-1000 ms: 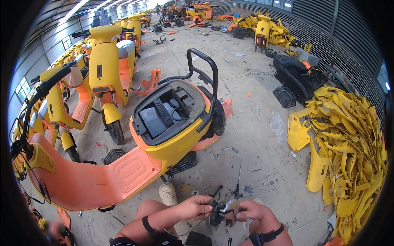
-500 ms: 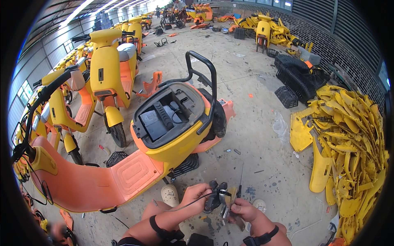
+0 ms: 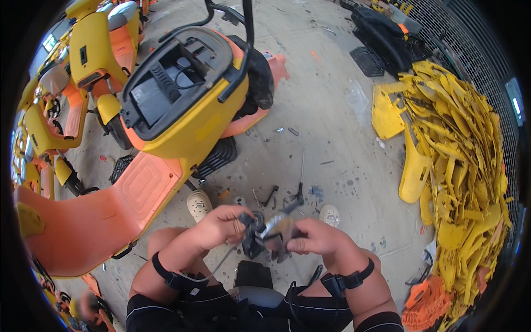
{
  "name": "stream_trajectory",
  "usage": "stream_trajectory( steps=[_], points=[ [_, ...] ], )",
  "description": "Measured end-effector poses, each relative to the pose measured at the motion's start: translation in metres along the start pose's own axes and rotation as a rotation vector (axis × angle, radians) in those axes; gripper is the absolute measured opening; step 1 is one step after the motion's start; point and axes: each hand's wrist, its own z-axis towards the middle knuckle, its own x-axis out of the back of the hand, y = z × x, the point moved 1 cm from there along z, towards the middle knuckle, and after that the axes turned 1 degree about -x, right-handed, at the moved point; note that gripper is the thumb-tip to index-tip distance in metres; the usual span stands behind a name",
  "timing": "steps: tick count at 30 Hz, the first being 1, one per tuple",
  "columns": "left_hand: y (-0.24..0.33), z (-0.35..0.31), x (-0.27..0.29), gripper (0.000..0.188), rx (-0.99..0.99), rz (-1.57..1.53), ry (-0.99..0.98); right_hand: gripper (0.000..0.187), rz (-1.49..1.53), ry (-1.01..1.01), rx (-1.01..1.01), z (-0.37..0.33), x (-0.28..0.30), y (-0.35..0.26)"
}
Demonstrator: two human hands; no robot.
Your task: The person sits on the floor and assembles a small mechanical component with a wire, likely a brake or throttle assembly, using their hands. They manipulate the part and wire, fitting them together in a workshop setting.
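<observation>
In front of my knees, my left hand (image 3: 225,226) is closed on a dark mechanical part (image 3: 253,235) with a thin cable trailing down past my wrist. My right hand (image 3: 314,237) is closed beside it, thumb and fingers pinching a silvery, partly see-through piece (image 3: 283,235), smeared by motion. The piece is close to the dark part; whether they touch I cannot tell. On the floor just beyond lie a long-shafted tool (image 3: 301,182) and a small black bracket-like part (image 3: 270,195).
A yellow and orange scooter (image 3: 188,144) with its seat compartment uncovered stands close at the left, and more scooters (image 3: 97,50) behind it. A tall heap of yellow panels (image 3: 459,182) rises at the right, with orange pieces (image 3: 426,301) at its near end. Black baskets (image 3: 368,61) lie farther back.
The view has tilted down and turned right, so the scooter sits farther up and left. Both hands still hold their pieces. The loose parts on the floor beyond them show more plainly.
</observation>
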Motion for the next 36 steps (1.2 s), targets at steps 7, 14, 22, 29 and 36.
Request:
stream_trajectory(
  steps=[7,14,22,29,36],
  points=[
    [0.007,0.010,-0.027,0.019,-0.178,-0.057,0.242,0.040,0.295,0.092,-0.043,0.003,-0.017,-0.004],
    [-0.006,0.015,-0.015,0.015,-0.402,0.096,0.224,0.042,0.161,0.125,-0.059,-0.001,-0.023,-0.012],
    [0.001,0.004,-0.017,0.015,-0.194,-0.002,0.179,0.037,0.055,0.165,0.017,-0.002,-0.014,-0.012],
    [-0.002,0.002,0.001,0.020,0.279,0.128,-0.425,0.036,-0.331,-0.091,0.077,-0.007,0.001,-0.008],
    [0.015,0.000,-0.006,0.016,0.069,0.039,-0.141,0.043,0.012,0.051,0.093,-0.005,-0.011,0.006]
  ],
)
